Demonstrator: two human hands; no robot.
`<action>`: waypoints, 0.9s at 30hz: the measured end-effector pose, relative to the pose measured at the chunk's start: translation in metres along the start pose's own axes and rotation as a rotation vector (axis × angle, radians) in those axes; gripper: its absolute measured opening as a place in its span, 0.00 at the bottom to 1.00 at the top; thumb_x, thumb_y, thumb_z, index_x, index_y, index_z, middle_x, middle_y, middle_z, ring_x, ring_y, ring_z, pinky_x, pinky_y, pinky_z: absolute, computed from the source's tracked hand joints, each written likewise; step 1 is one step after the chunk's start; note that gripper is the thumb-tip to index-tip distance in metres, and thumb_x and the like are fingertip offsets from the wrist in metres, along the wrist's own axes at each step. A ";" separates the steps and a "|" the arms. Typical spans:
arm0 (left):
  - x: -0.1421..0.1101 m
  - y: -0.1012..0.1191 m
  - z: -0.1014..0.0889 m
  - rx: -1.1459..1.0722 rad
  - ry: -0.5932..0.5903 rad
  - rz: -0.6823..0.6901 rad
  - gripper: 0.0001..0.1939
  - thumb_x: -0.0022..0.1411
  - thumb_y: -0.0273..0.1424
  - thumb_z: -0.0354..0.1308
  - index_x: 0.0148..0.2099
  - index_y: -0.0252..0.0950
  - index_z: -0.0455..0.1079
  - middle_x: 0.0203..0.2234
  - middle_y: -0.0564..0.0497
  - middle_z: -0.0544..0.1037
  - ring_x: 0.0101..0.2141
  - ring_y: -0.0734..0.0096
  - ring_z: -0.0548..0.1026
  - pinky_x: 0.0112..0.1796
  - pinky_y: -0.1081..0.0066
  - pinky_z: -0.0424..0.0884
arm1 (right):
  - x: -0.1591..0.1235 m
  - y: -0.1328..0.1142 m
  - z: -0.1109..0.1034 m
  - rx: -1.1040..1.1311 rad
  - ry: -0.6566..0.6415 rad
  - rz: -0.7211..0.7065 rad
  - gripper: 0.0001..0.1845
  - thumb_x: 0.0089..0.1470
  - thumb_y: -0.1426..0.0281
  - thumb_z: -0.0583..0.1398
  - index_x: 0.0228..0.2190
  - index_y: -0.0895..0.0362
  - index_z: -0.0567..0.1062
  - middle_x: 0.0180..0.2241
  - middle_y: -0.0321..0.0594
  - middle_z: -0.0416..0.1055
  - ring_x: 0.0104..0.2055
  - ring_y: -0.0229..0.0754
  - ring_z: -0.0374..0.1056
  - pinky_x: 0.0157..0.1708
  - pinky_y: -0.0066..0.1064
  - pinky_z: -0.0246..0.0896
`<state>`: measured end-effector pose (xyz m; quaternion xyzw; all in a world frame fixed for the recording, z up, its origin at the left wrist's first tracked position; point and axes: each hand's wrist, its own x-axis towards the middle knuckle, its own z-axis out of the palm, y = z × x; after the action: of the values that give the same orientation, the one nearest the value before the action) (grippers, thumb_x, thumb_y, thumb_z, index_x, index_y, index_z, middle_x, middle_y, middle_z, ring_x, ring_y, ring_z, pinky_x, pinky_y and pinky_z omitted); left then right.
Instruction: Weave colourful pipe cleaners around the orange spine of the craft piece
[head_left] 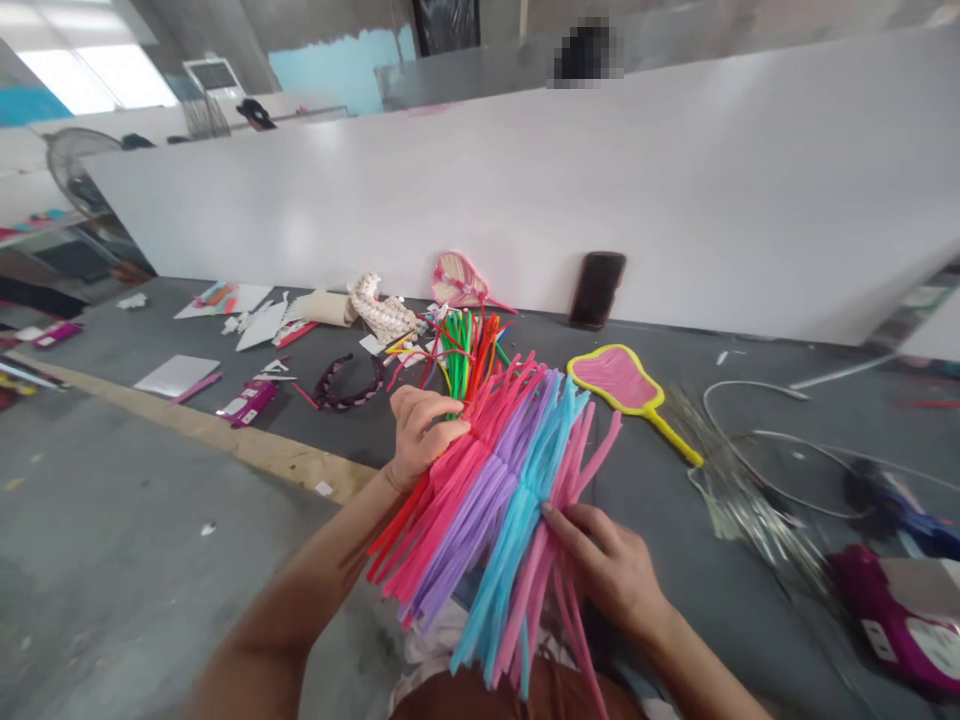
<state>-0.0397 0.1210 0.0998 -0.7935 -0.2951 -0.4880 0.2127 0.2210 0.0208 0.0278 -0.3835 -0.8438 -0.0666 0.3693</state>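
Note:
Both hands hold up a wide row of pipe cleaners, gathered at the middle so the ends fan out above and below. The colours run from red at the left through hot pink, purple and light blue to pale pink at the right. My left hand is closed round the red and hot pink end. At the other end, my right hand pinches the pale pink stems beside the light blue bunch. Behind the row stands a bundle of green and red pipe cleaners, partly hidden.
A yellow-edged pink paddle shape lies right of the row, near thin metal wires. A phone leans on the white partition. Left are a braided headband and a purple box. Another purple box sits at right.

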 end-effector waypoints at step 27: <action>-0.002 -0.012 0.008 -0.033 -0.146 0.041 0.04 0.60 0.29 0.63 0.37 0.44 0.76 0.40 0.53 0.74 0.41 0.69 0.71 0.45 0.64 0.66 | -0.001 0.007 0.009 0.032 -0.051 0.051 0.19 0.62 0.78 0.49 0.49 0.58 0.74 0.33 0.41 0.72 0.31 0.37 0.69 0.27 0.25 0.64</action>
<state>-0.0431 0.1343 0.0954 -0.8363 -0.2854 -0.4290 0.1873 0.2210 0.0285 0.0192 -0.4006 -0.8439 -0.0336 0.3552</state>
